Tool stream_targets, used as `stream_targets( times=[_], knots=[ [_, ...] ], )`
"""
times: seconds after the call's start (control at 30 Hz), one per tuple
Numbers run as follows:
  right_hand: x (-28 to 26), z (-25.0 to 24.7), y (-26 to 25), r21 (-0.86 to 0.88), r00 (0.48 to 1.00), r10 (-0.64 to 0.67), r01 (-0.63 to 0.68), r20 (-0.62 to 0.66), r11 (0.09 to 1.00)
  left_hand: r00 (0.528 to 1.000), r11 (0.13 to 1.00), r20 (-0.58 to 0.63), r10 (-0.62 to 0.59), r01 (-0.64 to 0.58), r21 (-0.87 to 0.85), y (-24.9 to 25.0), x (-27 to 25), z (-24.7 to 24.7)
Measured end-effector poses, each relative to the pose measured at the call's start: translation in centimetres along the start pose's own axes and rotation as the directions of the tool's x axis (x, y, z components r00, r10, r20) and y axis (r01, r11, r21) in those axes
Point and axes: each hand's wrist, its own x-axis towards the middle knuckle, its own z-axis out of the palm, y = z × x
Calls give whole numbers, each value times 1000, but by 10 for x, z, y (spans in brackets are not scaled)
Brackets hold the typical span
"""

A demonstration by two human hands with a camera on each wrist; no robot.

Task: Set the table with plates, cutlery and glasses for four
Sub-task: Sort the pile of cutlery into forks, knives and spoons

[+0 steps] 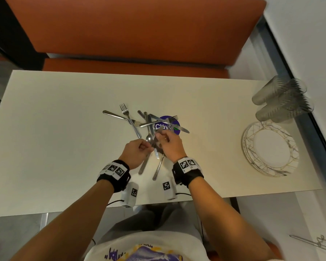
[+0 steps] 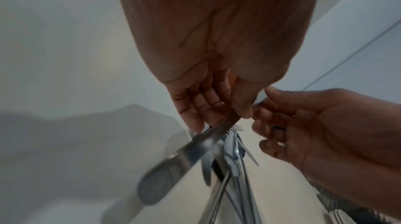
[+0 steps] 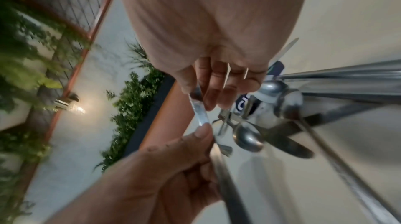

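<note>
A table knife (image 1: 143,165) is held between both hands above the white table (image 1: 64,129). My left hand (image 1: 145,147) grips it near the middle, and its handle (image 2: 165,171) points back toward me. My right hand (image 1: 159,137) pinches the serrated blade (image 3: 200,112) at its far end. Just beyond the hands lies a loose pile of forks, spoons and knives (image 1: 147,123). A stack of white plates (image 1: 251,136) with gold lines sits at the table's right end. Several clear glasses (image 1: 280,98) stand behind it.
A round purple sticker (image 1: 175,121) shows under the cutlery pile. An orange bench (image 1: 132,34) runs along the far side of the table. A wall and a dark floor strip border the right end. The table's left half is bare.
</note>
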Motion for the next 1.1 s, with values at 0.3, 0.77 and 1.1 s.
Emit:
stream_targets(
  times=[0.3, 0.77, 1.1],
  knots=[
    [18, -7, -32, 130, 997, -71, 69, 11, 989, 999, 945, 33, -5, 15, -326, 14, -3, 6],
    [-18, -6, 56, -667, 998, -7, 50, 67, 744, 980, 925, -64, -188, 154, -348, -20, -9, 10],
    [-6, -30, 65, -731, 1000, -5, -8, -16, 682, 981, 934, -58, -186, 158, -319, -25, -10, 15]
  ],
)
